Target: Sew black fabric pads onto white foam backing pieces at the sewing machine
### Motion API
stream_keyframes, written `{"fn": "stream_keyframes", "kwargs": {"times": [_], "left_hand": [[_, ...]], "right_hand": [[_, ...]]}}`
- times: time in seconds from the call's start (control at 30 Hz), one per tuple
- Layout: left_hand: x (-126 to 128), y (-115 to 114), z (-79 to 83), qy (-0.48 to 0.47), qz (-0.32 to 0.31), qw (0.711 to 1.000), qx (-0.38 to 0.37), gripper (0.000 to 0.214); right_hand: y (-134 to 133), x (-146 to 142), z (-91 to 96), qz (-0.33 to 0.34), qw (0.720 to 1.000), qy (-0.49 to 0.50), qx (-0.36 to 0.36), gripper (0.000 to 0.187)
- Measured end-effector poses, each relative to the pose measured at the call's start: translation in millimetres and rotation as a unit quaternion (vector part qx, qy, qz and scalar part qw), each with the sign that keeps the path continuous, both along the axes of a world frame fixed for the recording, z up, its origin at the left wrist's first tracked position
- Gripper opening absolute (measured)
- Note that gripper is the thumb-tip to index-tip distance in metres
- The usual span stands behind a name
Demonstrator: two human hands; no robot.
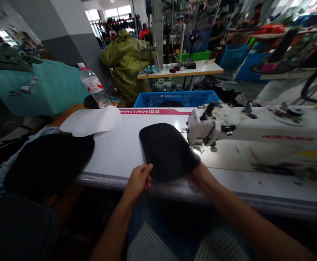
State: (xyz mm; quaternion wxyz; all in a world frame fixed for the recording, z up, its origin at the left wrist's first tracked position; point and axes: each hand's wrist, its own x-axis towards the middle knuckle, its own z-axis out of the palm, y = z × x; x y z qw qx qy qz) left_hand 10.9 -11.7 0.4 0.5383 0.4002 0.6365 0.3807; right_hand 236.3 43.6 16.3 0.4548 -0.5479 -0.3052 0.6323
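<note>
- Head view, and here's the action: the left hand (pixel 138 181) is curled on the near edge of a black fabric piece (pixel 166 152), fingers pinching it.
- The right hand (pixel 199 175) is on the piece's lower right edge, its fingers partly hidden, so I can't tell whether it's pinching or just pressing.
- The piece lies flat on the white tabletop (pixel 115 152), its right end just beside the lit foot of the sewing machine (pixel 209 127).
- Off to the left, a white paper shape (pixel 90 121) sits on the tabletop's far corner, and a dark heap of cloth (pixel 48 163) sits nearer in.
- Behind that, a plastic water bottle (pixel 94 87) lies tilted against teal cloth (pixel 36 87).
- Beyond the machine, there's a blue crate (pixel 174 98), then an olive-green sack (pixel 125 65).
- Farther back, a co-worker (pixel 216 32) stands among the shelves.
</note>
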Motion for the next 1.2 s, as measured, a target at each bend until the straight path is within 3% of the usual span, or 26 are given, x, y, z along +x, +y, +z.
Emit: {"fn": "stream_keyframes", "kwargs": {"times": [0.13,0.23,0.33,0.43,0.47,0.53,0.6,0.67,0.73,0.8,0.93,1.0,1.07,1.2], "left_hand": [[4.4,-3.7,5.0,-0.002,0.003,1.0,0.029,0.058],[7.8,-6.9,7.5,-0.01,-0.011,1.0,0.027,0.057],[4.1,-8.8,7.3,0.032,-0.013,0.999,0.015,0.064],[-1.2,-11.8,10.7,0.21,0.01,0.976,0.058,0.066],[-0.1,-13.2,13.5,0.298,0.018,0.95,0.094,0.064],[9.8,-14.5,20.7,0.451,-0.001,0.87,0.199,0.059],[30.1,-10.6,26.8,0.524,-0.104,0.784,0.317,0.058],[54.9,1.4,28.1,0.523,-0.245,0.707,0.409,0.056],[75.6,20.8,23.4,0.493,-0.354,0.658,0.446,0.047],[85.7,43.0,15.6,0.458,-0.4,0.664,0.435,0.039],[79.8,72.7,9.6,0.351,-0.348,0.793,0.356,0.035],[75.8,76.0,14.1,0.307,-0.33,0.828,0.333,0.035],[76.2,73.4,18.7,0.313,-0.36,0.811,0.337,0.037],[83.1,62.7,15.2,0.407,-0.425,0.709,0.388,0.038]], "right_hand": [[1.0,9.6,-1.3,0.096,0.994,-0.042,-0.007,0.053],[-6.9,26.6,5.1,0.183,0.975,-0.121,0.023,0.046],[-18.6,48.0,10.1,0.227,0.934,-0.258,0.096,0.033],[-29.2,63.1,7.5,0.236,0.868,-0.397,0.186,0.022],[-32.1,65.4,5.0,0.239,0.844,-0.431,0.213,0.02],[-36.8,66.5,-1.5,0.248,0.799,-0.482,0.259,0.02],[-40.4,65.4,-8.5,0.255,0.762,-0.519,0.292,0.022],[-43.1,64.5,-14.5,0.256,0.733,-0.547,0.313,0.023],[-45.0,65.1,-19.1,0.255,0.714,-0.565,0.326,0.022],[-46.4,67.0,-22.5,0.247,0.689,-0.585,0.349,0.022],[-48.0,70.9,-27.2,0.214,0.644,-0.607,0.413,0.023],[-48.2,71.5,-28.6,0.205,0.645,-0.603,0.423,0.023],[-47.8,71.2,-29.3,0.201,0.645,-0.603,0.423,0.023],[-46.7,70.3,-29.4,0.198,0.646,-0.609,0.414,0.014]]}}
